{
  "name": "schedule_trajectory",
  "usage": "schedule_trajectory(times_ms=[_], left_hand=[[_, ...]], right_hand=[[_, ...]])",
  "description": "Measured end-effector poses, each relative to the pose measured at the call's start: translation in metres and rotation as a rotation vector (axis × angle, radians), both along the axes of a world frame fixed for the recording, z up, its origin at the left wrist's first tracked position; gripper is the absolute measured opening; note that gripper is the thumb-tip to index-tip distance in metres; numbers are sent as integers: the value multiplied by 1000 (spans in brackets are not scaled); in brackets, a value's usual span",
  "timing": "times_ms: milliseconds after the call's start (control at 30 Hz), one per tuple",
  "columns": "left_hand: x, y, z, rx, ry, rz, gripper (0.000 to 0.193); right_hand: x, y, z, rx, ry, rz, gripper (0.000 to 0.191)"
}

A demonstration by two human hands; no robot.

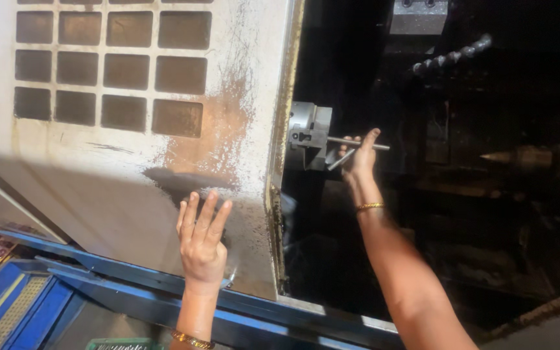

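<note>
The right hand (360, 157) reaches into the dark machine bay, its fingers (371, 136) curled around a thin grey metal rod (358, 143) that juts from the square grey steel chuck (307, 135). Left of the chuck, the left hand (201, 241) lies flat, fingers spread and holding nothing, against the worn white sliding metal door (131, 162) with its dark grid window (115, 61).

A worn, pale machine door (131, 162) with a grid of dark square panes (115, 68) fills the left. Rust-brown stains mark its lower right. A blue metal frame (131, 282) runs beneath. The machine's interior (474, 214) lies dark.
</note>
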State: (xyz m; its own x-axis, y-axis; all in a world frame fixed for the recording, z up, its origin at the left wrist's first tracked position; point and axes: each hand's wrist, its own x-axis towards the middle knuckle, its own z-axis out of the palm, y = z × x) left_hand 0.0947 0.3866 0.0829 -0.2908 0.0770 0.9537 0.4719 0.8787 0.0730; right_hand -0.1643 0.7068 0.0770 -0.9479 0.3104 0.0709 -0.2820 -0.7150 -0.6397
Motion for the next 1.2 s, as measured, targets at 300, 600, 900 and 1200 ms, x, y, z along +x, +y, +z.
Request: schedule_trajectory(times_ms=[300, 600, 900, 1200], left_hand=[[0, 0, -1, 1, 6, -3, 70], [0, 0, -1, 12, -3, -16, 70], [2, 0, 1, 17, -5, -17, 69], [4, -1, 7, 19, -12, -13, 72]], right_hand=[[1, -6, 1, 195, -86, 151, 59], [13, -16, -10, 698, -327, -152, 67], [37, -58, -26, 676, 71, -269, 88], [29, -65, -23, 884, 104, -469, 94]])
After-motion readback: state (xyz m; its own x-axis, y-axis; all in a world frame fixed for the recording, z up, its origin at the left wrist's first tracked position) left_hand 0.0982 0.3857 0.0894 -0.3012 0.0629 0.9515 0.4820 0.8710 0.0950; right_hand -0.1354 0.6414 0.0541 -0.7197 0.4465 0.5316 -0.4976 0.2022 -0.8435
